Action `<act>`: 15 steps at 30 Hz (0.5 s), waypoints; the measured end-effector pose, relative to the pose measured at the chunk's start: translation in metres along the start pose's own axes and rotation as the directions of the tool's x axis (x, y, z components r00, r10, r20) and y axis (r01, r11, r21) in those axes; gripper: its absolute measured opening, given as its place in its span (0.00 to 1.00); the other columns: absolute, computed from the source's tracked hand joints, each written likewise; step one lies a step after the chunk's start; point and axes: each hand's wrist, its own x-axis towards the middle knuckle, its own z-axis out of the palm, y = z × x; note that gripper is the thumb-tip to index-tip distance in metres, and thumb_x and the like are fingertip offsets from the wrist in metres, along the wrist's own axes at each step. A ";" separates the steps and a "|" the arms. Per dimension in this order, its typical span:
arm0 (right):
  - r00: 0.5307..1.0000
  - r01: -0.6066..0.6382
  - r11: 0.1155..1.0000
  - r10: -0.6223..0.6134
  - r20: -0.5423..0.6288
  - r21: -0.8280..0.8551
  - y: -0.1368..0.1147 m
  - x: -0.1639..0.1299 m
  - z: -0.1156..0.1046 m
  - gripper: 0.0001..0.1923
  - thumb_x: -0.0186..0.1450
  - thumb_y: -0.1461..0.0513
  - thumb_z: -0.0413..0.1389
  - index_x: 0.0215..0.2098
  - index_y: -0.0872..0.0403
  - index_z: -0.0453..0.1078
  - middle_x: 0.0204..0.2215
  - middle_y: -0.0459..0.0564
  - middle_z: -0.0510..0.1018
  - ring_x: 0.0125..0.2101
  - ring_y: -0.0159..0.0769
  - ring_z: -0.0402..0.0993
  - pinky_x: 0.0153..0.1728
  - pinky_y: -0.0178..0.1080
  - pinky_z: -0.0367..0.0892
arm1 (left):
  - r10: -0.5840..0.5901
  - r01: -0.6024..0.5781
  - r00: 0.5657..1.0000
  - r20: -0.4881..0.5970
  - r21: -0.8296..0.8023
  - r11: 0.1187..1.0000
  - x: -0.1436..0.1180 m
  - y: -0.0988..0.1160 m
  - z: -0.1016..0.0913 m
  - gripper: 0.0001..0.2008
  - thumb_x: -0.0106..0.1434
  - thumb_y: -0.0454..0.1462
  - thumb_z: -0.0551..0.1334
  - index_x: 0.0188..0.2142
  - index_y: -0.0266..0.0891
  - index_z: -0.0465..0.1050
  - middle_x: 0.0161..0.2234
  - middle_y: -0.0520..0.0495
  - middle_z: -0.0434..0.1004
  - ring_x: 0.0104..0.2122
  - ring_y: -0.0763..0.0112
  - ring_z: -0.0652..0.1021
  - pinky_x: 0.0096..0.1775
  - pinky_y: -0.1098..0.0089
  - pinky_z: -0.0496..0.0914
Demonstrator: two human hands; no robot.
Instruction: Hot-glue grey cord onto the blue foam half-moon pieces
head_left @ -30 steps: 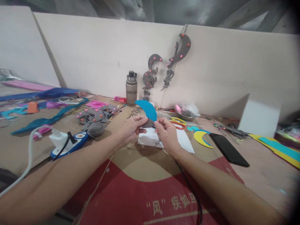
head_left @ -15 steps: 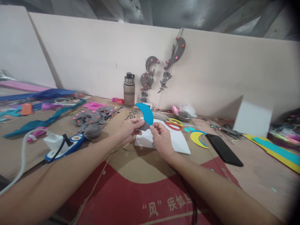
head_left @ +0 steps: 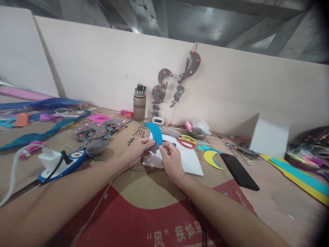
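Observation:
A blue crescent cutout (head_left: 155, 133) is held up between my two hands, over a white sheet (head_left: 191, 161). My left hand (head_left: 138, 151) pinches its lower end together with a grey piece (head_left: 154, 148), which looks like the grey crescents nearby; its outline is mostly covered by fingers. My right hand (head_left: 172, 161) is closed too, thumb and fingertips touching the crescent's lower tip from the right. Beyond that hand lie scissors with yellow and red handles (head_left: 187, 141). A yellow crescent (head_left: 211, 158), with a blue one partly under it, rests to the right.
A black phone (head_left: 240, 171) lies at right. Grey crescents with coloured dots (head_left: 89, 131), a ball of grey yarn (head_left: 96, 146) and a power strip (head_left: 74, 158) are at left. Behind stand a water bottle (head_left: 139, 108), a small digital display (head_left: 158, 120) and a bowl (head_left: 191, 130).
My view has tilted up a little, so everything sits lower in the picture. Both hands keep the blue crescent and grey piece in nearly the same pose.

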 end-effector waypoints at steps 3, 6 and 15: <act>1.000 0.001 1.000 -0.001 -0.006 -0.013 0.002 0.000 0.001 0.10 0.61 0.54 0.51 0.31 0.53 0.63 0.23 0.42 0.67 0.21 0.27 0.56 0.24 0.32 0.55 | -0.022 0.022 1.000 0.011 0.004 1.000 -0.001 -0.002 0.000 0.15 0.51 0.45 0.67 0.27 0.33 0.72 0.25 0.48 0.74 0.22 0.78 0.71 0.21 0.79 0.63; 1.000 0.019 1.000 -0.019 -0.013 -0.023 0.005 0.000 0.002 0.10 0.61 0.55 0.51 0.31 0.53 0.63 0.23 0.42 0.67 0.22 0.28 0.58 0.24 0.32 0.56 | -0.020 0.020 0.999 0.034 0.010 1.000 -0.001 -0.003 -0.001 0.15 0.52 0.45 0.66 0.27 0.33 0.73 0.24 0.48 0.74 0.21 0.78 0.71 0.21 0.78 0.63; 1.000 -0.015 0.996 0.014 0.016 0.086 -0.003 0.001 0.000 0.08 0.61 0.57 0.51 0.30 0.53 0.62 0.23 0.43 0.71 0.23 0.30 0.66 0.26 0.33 0.61 | -0.048 0.045 0.998 0.028 0.101 0.994 -0.002 -0.002 0.001 0.18 0.52 0.49 0.65 0.25 0.33 0.74 0.22 0.46 0.73 0.19 0.77 0.70 0.20 0.77 0.61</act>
